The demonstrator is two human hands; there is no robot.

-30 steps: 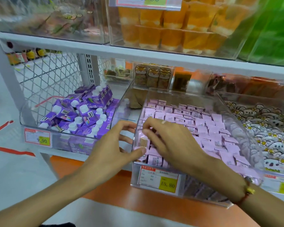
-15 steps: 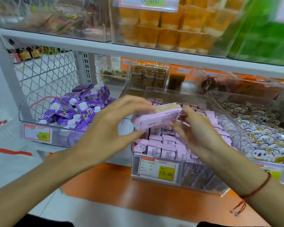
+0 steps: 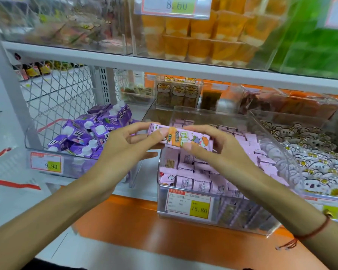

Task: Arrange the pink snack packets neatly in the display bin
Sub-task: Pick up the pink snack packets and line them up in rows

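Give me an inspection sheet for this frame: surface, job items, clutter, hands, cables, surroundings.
Surface: orange shelf under clear bins.
Job's things: pink packet held above display bin; bin holds rows of pink packets.
Clutter: purple cartons heaped in the neighbouring bin; white flower-print packets in the bin on the other side.
Hands: left hand and right hand both pinch the packet.
Cables: nothing seen.
Surroundings: orange cups on upper shelf; price tags.

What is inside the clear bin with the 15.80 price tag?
The clear bin holds rows of pink snack packets. Both hands and the packet they hold cover part of the pile; its bottom layers cannot be seen.
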